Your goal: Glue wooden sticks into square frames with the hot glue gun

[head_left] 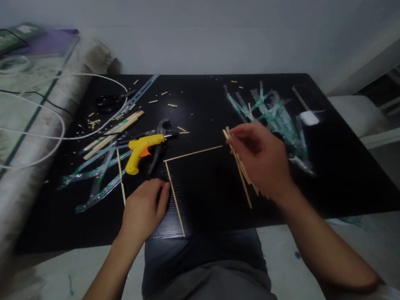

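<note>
Plastic wrappers (282, 119) lie beside wooden sticks (245, 189); right hand (262, 155) touches these, grip unclear; left hand (144, 205) rests palm-down, grasp hidden.

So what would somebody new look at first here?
Probably the bright yellow glue gun, lying left of centre on the black table. Next, perhaps, two thin sticks forming a corner to its right. Then the shiny plastic wrappers heaped beyond the right hand.

Left hand (145, 203) palm-down, right hand (262, 159) curled inward
</note>
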A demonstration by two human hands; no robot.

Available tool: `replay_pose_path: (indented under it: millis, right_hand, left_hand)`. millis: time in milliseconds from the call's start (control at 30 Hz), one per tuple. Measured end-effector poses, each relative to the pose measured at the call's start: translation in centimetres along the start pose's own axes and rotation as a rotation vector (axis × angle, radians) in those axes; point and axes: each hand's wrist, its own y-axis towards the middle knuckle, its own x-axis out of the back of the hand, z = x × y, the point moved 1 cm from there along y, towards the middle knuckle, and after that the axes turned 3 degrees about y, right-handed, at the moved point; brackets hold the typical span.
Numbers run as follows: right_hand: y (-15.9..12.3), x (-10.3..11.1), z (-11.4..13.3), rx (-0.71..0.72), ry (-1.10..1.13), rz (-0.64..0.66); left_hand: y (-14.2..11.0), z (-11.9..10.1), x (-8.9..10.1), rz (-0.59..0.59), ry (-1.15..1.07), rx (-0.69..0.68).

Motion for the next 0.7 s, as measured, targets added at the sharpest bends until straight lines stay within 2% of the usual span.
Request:
replay_pose_path:
  millis: [100, 200, 400, 700]
  right_hand:
    - [0.5, -0.8, -3.3, -0.138, -0.116, 0.122]
    - [0.2, -1.5, -5.1, -0.162, -0.257, 0.199]
    - [-0.6, -1.5, -5.7, -0.143, -0.348, 0.218]
    - [-0.3, -1.6, -6.5, -0.142, -0.417, 0.201]
  left_hand:
    - [0.0, 0.1, -0.1, -0.003, 0.006, -0.002]
    - [0.0, 0.1, 0.0, -0.003, 0.023, -0.001]
    - [0.1, -0.1, 0.0, -0.003, 0.046, -0.005]
    - [0.1, 0.0, -0.1, -0.017, 0.076, -0.034]
